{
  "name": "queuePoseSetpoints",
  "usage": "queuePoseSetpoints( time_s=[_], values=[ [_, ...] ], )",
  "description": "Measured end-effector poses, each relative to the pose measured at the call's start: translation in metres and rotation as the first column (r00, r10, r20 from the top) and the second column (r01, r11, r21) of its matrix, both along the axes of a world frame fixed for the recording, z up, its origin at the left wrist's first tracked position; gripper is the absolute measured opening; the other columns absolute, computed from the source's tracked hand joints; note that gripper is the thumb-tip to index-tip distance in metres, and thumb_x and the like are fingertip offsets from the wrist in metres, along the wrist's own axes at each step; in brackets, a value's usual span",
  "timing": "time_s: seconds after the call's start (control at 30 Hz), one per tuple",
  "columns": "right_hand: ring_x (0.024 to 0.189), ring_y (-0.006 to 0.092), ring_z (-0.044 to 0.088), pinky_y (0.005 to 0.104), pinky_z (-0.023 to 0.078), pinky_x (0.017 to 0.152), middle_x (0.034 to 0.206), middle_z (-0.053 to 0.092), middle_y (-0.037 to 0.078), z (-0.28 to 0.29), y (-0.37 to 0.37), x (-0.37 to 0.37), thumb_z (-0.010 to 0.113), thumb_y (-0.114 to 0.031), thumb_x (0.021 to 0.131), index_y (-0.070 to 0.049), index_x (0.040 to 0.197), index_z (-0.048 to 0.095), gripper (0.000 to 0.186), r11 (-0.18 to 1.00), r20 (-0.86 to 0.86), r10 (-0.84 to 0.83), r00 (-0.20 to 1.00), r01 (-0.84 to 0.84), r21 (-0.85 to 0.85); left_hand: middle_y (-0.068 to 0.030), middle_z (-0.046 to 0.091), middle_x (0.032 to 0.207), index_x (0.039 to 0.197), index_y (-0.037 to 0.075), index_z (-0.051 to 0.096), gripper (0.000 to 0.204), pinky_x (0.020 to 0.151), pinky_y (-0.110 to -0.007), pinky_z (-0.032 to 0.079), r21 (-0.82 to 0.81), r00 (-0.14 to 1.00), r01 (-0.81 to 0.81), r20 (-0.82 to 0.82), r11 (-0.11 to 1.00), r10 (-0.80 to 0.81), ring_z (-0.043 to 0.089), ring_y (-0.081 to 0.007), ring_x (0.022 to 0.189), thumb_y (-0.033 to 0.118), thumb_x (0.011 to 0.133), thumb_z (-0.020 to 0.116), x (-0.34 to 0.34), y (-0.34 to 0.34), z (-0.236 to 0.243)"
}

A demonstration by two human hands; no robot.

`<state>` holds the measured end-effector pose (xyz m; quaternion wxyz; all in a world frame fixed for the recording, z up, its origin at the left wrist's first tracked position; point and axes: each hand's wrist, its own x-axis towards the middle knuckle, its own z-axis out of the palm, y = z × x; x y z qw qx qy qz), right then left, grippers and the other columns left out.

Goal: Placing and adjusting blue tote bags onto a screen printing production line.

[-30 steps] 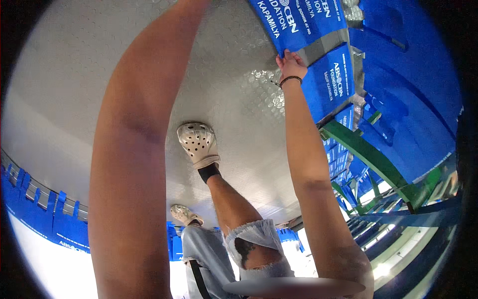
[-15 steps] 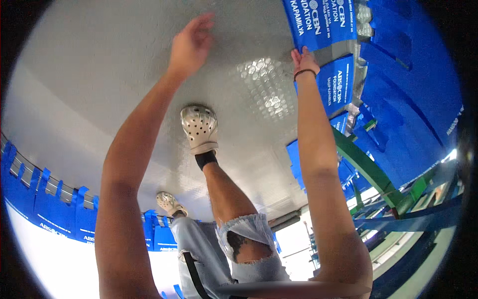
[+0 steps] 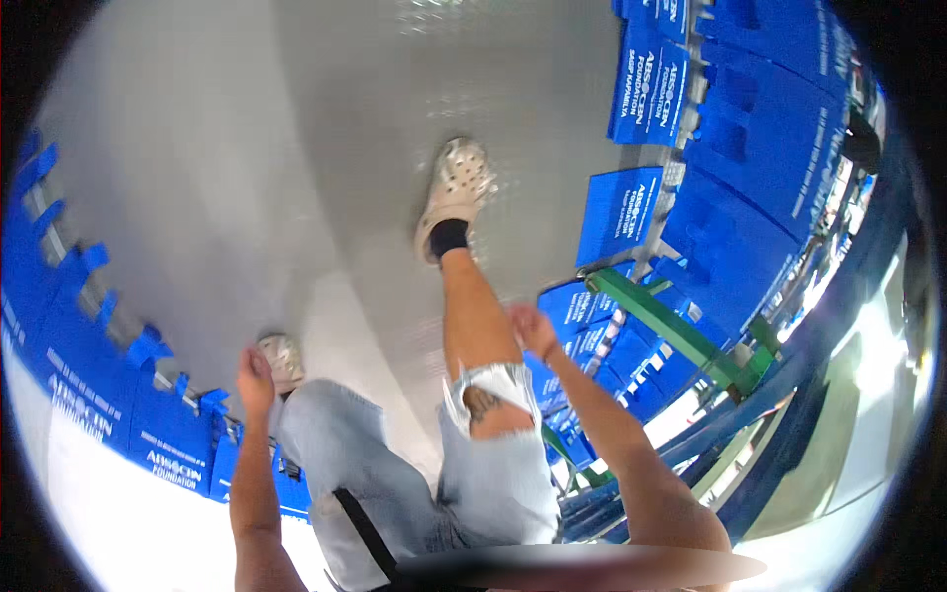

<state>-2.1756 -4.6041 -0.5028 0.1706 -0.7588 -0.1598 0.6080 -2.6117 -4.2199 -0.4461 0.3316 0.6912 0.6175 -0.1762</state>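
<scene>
My left hand [image 3: 256,383] hangs at the lower left, beside my left shoe [image 3: 282,361]. Its fingers are curled in, and nothing shows in them. My right hand [image 3: 533,331] is next to my right shin, left of a group of blue bags [image 3: 582,306]; motion smears its fingers, so their pose is unclear. No contact with the bags can be seen. Farther up the right side, flat blue printed panels [image 3: 649,94] hang over the edge of a row of blue bags [image 3: 750,128].
Along the left runs another row of blue bags [image 3: 89,385] with upright straps. A green metal frame [image 3: 671,321] juts out at the right, beside dark blue bars [image 3: 760,459]. Grey floor [image 3: 355,128] lies between the rows, with my right shoe [image 3: 459,187] on it.
Both hands have dropped back toward my body. My right hand has come away from the blue panel it was touching. My feet and the view have shifted along the aisle.
</scene>
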Motion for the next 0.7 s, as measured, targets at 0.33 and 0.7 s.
queuePoseSetpoints(
  time_s=[0.33,0.7],
  values=[
    [0.096,0.0308,0.062,0.0377,0.048,0.087,0.100,0.066,0.015,0.378,-0.217,-0.324,0.053,-0.035,0.084,-0.005,0.108,0.061,0.039,0.885,-0.021,-0.330,0.944,0.302,-0.355,-0.0144,0.068,0.084,0.097,0.008,0.065,0.026,0.071,-0.037,0.053,-0.144,0.997,0.054,0.061,0.988,-0.045,0.067,-0.0288,0.075,0.013,0.071,0.065,-0.176,-0.052,0.231],
    [0.081,0.0188,0.065,0.0331,0.055,0.069,0.093,0.064,0.007,0.521,-0.226,-0.337,0.058,-0.016,0.091,-0.005,0.104,0.057,0.017,0.400,-0.219,-0.886,0.408,0.913,0.079,-0.0086,0.066,0.075,0.099,0.002,0.063,0.022,0.055,-0.029,0.050,-0.062,0.808,0.141,0.584,0.988,-0.078,0.063,-0.0155,0.061,0.008,0.078,0.067,0.016,-0.034,0.370]
  ],
)
